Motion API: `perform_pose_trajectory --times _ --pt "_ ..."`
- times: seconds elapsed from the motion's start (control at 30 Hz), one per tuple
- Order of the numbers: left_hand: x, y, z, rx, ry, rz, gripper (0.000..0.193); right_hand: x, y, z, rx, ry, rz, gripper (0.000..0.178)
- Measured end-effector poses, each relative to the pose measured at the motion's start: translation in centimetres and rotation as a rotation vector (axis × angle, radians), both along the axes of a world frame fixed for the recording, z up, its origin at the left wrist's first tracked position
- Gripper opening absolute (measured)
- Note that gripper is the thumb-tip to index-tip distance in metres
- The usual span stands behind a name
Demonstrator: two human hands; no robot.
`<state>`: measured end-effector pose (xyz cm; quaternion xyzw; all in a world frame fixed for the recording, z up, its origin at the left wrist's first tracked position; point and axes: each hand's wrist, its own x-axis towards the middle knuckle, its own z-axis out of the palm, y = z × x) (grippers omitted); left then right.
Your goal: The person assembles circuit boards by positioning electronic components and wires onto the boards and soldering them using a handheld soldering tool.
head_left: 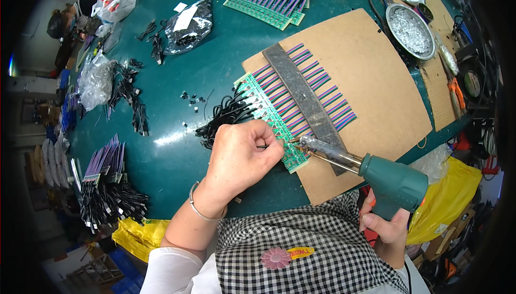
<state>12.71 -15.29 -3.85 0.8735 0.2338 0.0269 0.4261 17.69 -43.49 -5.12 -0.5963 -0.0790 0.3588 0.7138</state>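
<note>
My left hand, fingers pinched together, holds the end of a thin black cable against a green circuit board panel. In my right hand is the handle of a green soldering gun, its metal tip touching or very near the panel beside my left fingertips. Striped multicolour wires run from the panel's right edge beneath a dark flat bar that lies across them. Several black cables bunch at the panel's left side. My left fingers hide the exact joint.
Under the wires lies a brown board. A metal dish of silvery bits stands at the far right, near orange-handled pliers. More wired panels lie at the back. Cable bundles and a bagged bundle are left.
</note>
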Motion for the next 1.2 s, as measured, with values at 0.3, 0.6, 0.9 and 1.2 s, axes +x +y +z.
perform_pose_trajectory --times 0.3,0.6,0.9,1.2 --pt "-0.2 0.0 -0.1 0.05 -0.016 -0.007 0.015 -0.1 0.0 -0.2 0.035 -0.022 0.019 0.047" --pt "0.0 -0.1 0.0 0.059 -0.007 0.004 0.015 0.9 0.1 0.1 0.145 0.021 -0.132 0.061" --pt "0.2 -0.2 0.4 0.083 0.004 0.01 0.014 5.1 0.5 1.0 0.243 -0.319 -0.341 0.053" --pt "-0.3 -0.5 0.5 0.036 0.027 0.026 0.014 13.2 0.7 2.3 -0.047 -0.364 -0.725 0.036"
